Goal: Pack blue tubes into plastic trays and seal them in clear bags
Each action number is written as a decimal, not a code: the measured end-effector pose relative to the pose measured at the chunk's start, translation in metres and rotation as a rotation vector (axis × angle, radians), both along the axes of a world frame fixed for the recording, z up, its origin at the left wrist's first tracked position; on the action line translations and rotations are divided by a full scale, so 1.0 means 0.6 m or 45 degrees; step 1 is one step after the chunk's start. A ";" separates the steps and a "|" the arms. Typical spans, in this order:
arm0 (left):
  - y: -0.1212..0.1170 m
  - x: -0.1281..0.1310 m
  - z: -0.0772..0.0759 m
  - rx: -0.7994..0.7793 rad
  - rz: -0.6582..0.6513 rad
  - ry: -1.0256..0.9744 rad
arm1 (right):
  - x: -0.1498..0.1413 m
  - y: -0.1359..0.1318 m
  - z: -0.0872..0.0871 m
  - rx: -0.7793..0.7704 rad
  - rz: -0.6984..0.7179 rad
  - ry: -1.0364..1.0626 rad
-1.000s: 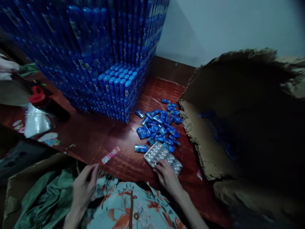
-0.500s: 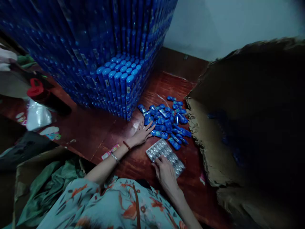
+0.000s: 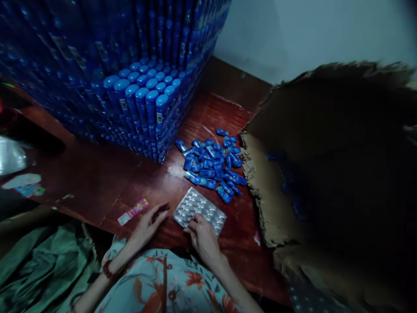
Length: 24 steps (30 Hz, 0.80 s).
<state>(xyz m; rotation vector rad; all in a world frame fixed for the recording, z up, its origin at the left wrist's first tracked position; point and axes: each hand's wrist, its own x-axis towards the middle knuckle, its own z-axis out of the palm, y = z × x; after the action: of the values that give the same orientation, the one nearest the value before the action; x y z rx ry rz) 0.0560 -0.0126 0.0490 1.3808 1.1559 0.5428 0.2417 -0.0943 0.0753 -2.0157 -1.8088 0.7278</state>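
A flat silver blister tray (image 3: 199, 211) with rows of bumps lies on the red-brown table. My right hand (image 3: 204, 240) is on its near edge, fingers bunched together against it; the fingertips are partly hidden. To the left of the tray, my left hand (image 3: 150, 222) hovers low over the table, empty, with fingers loosely bent and the thumb apart. Beyond the tray spreads a loose pile of small blue wrapped pieces (image 3: 208, 173), which neither hand touches.
A tall stack of blue capped bottles (image 3: 162, 101) rises behind the pile. On the right stands a torn cardboard box (image 3: 260, 187), dark inside. A pink strip (image 3: 133, 211) lies near my left hand. At the left edge are a dark bottle (image 3: 39, 134) and green cloth (image 3: 45, 265).
My left hand has drawn back from the blue pile toward my body. The tray has shifted a little to the left along with my right hand. The view has swung to the right.
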 end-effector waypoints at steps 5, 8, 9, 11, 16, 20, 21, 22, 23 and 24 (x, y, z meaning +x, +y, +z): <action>-0.015 0.040 0.000 0.147 -0.149 0.046 | 0.107 0.056 0.043 0.046 -0.180 0.142; -0.017 0.063 -0.006 0.205 -0.360 0.057 | 0.259 0.117 0.071 0.164 -0.850 -0.163; -0.019 0.073 -0.011 0.247 -0.425 0.049 | 0.314 0.135 0.077 0.140 -1.032 -0.285; -0.027 0.096 -0.022 0.334 -0.529 0.024 | 0.408 0.162 0.082 0.025 -1.282 -0.436; -0.046 0.177 -0.014 0.198 -0.807 0.015 | 0.512 0.193 0.075 -0.230 -1.315 -0.567; -0.041 0.217 0.031 0.043 -0.990 0.018 | 0.518 0.210 0.084 -0.279 -1.188 -0.651; -0.036 0.216 0.042 0.058 -1.000 -0.008 | 0.516 0.214 0.092 -0.268 -1.182 -0.677; -0.030 0.211 0.052 0.087 -0.992 -0.040 | 0.511 0.216 0.101 -0.249 -1.185 -0.706; -0.023 0.202 0.059 0.117 -0.966 -0.066 | 0.504 0.216 0.111 -0.224 -1.196 -0.738; -0.015 0.190 0.064 0.142 -0.918 -0.082 | 0.492 0.214 0.123 -0.183 -1.204 -0.774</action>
<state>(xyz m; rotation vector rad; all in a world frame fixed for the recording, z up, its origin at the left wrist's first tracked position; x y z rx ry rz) 0.1699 -0.0216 0.0877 1.7357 0.5143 0.1283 0.5371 0.0339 0.1488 -2.9931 -0.7731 -0.0619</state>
